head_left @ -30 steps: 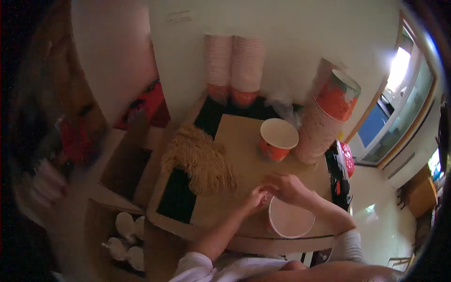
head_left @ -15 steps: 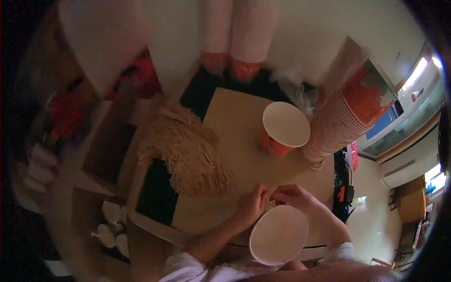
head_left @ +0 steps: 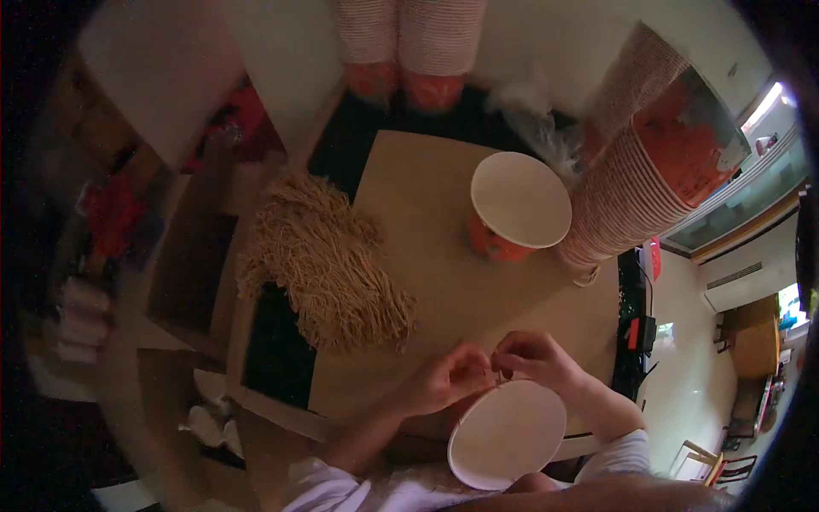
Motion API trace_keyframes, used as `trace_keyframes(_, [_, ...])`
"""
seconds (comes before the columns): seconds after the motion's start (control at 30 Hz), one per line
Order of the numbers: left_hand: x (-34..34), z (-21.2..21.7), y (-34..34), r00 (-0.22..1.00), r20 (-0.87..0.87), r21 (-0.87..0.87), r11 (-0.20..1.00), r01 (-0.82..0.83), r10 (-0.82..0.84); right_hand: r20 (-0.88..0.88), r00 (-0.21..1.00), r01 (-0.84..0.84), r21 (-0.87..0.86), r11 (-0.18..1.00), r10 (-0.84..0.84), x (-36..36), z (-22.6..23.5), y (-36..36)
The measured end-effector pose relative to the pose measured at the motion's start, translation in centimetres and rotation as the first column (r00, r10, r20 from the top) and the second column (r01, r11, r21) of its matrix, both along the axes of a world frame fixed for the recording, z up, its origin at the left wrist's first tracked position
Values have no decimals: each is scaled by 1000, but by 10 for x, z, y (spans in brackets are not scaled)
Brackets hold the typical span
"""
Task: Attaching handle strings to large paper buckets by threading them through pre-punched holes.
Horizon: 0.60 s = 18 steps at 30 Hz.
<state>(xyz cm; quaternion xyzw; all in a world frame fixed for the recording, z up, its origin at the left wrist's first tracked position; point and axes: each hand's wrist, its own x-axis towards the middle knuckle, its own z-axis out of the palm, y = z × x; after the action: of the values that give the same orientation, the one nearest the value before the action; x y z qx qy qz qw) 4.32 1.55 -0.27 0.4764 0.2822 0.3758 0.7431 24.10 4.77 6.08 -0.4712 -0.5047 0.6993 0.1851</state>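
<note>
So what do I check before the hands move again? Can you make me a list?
1. Left hand and right hand close together, by the near cup's rim: ok.
2. Something held in the fingertips: cannot tell, too small and dim.
3. Near cup uncovered: ok.
4. Near cup resting steady: cannot tell, its base is hidden.
5. Far cup standing on the cardboard, apart from the hands: ok.
6. String bundle neat: not ok, its strands look loose and messy.
</note>
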Motion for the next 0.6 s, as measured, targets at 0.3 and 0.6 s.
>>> trace_keyframes(0.3, [-10, 34, 10, 968, -231, 190, 971, 146, -100, -87, 989, 113, -25, 993, -115, -10, 12, -9])
trace_keyframes(0.6, [5, 32, -4, 902, -363, 455, 889, -47, 233, 20, 997, 76, 27, 997, -77, -6, 7, -11])
